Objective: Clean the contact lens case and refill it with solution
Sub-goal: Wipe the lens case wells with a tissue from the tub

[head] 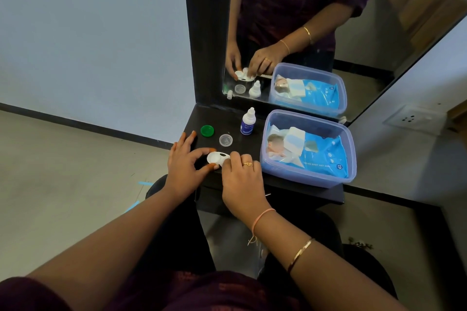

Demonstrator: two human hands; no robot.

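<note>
The white contact lens case (214, 158) lies on the dark shelf (303, 188) near its front edge. My left hand (185, 163) pinches its left cup between thumb and forefinger. My right hand (240, 177) covers the right cup with fingers bent down on it; what they press there is hidden. A green cap (207, 130) and a clear cap (225, 140) lie loose behind the case. The small solution bottle (247, 122) stands upright behind them, white top on.
A clear plastic tub (348, 149) holding a blue pack of wet wipes (321, 156) fills the right half of the shelf. A mirror (366, 76) stands behind it against the wall. The shelf's left and front edges drop off to the floor.
</note>
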